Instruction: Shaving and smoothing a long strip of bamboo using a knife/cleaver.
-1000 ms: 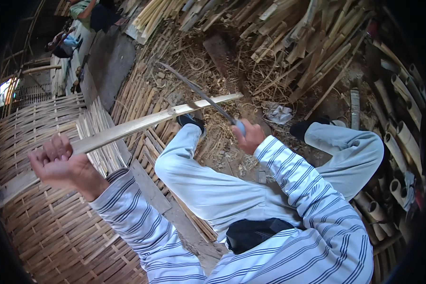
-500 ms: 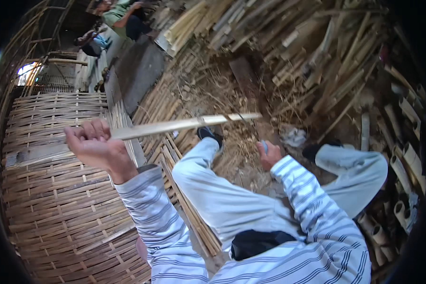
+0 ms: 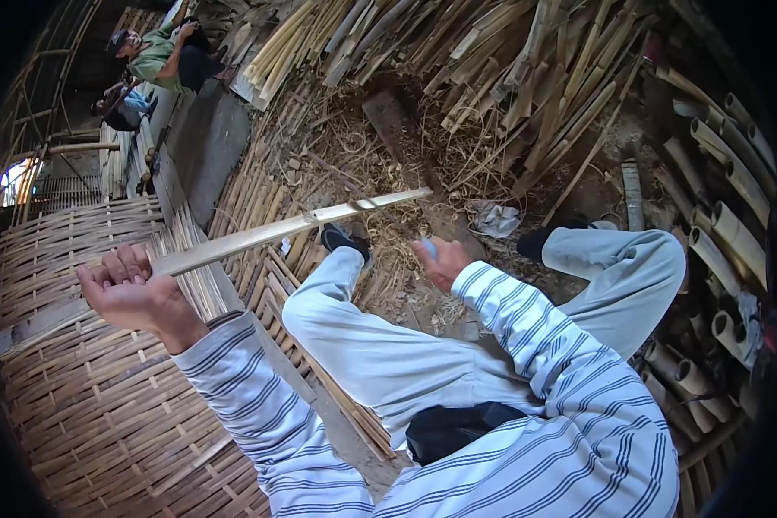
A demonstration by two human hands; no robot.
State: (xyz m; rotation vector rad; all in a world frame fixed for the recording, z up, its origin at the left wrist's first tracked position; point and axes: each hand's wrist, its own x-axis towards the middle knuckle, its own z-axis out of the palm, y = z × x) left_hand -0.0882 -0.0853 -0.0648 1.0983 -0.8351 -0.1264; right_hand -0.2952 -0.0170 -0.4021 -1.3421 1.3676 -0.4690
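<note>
My left hand (image 3: 138,289), out to the left, has its fingers curled around the wide end of a long pale bamboo strip (image 3: 268,233). The strip slants up and to the right, with a dark joint mark near its thin far end. My right hand (image 3: 446,263), between my knees, is closed on the light blue handle (image 3: 428,249) of what looks like a knife. Its blade is thin and hard to make out near the strip's far part. Below them, pale shavings (image 3: 397,285) cover the ground.
A woven bamboo panel (image 3: 95,414) lies at my left. Split bamboo (image 3: 509,60) is heaped at the far side, and cut bamboo tubes (image 3: 734,242) lie at the right. A dark board (image 3: 384,121) sits ahead. Two people, one in a green shirt (image 3: 157,56), sit far left.
The whole view has shifted, so my hands, legs and the strip appear further left. Both hands keep their hold. The strip slants a little more steeply in the picture.
</note>
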